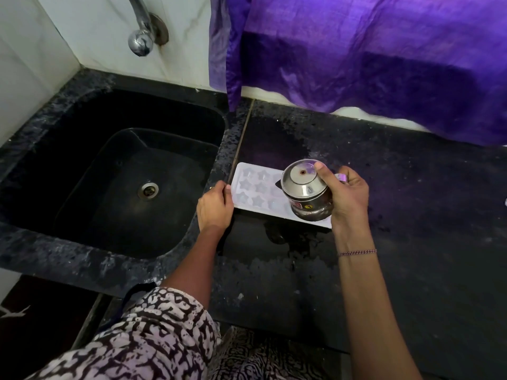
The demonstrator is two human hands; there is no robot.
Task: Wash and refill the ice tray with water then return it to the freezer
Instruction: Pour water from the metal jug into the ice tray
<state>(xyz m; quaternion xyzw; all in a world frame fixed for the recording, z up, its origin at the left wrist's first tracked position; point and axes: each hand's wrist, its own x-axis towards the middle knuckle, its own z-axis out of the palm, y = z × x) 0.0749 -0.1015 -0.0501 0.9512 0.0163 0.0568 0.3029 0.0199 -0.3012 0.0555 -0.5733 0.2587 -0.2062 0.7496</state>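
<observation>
A white ice tray (256, 187) with star-shaped cups lies flat on the black counter just right of the sink. My left hand (215, 207) holds its left end, thumb on the rim. My right hand (347, 196) grips a small steel jug (304, 190) by its handle and tips it over the tray's right half, its base turned toward me. The jug hides part of the tray. I cannot make out a stream of water.
A black sink (123, 165) with a steel drain (148, 190) lies to the left, under a chrome tap (142, 31) on the white tiled wall. A purple cloth (370, 50) hangs over the counter's back. The dark counter (411, 242) is wet around the tray.
</observation>
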